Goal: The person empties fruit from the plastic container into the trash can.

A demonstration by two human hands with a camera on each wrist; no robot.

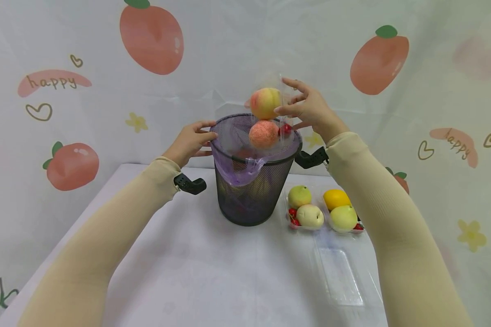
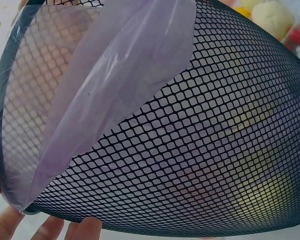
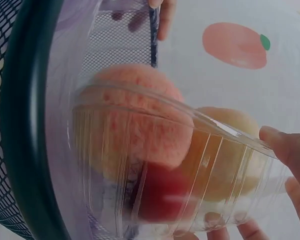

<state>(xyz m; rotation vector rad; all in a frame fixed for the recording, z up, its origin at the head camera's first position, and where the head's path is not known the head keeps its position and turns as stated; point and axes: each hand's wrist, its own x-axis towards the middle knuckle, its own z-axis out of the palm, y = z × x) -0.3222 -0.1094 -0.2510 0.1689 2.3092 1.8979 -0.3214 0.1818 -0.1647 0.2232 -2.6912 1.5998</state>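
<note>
A black mesh wastebasket (image 1: pixel 249 204) stands upright on the table, lined with a purple plastic bag (image 1: pixel 237 175) folded over its rim. My left hand (image 1: pixel 190 141) holds the left side of the rim, its fingers against the mesh and bag. Above the opening, my right hand (image 1: pixel 311 109) grips a clear plastic box (image 3: pixel 220 137) by its edge. The box is tilted and holds a yellow-pink peach (image 1: pixel 266 103), a speckled reddish round fruit (image 1: pixel 263 134) and red cherries (image 1: pixel 285 129). Blurred yellow and red shapes show through the mesh in the left wrist view.
Right of the wastebasket are two clear boxes of fruit: one with a green pear (image 1: pixel 299 196), a pale fruit (image 1: pixel 310 216) and cherries, another with a lemon (image 1: pixel 336 199) and a pear (image 1: pixel 343 218). A clear plastic lid (image 1: pixel 341 277) lies in front. A fruit-printed cloth (image 1: pixel 229 45) hangs behind.
</note>
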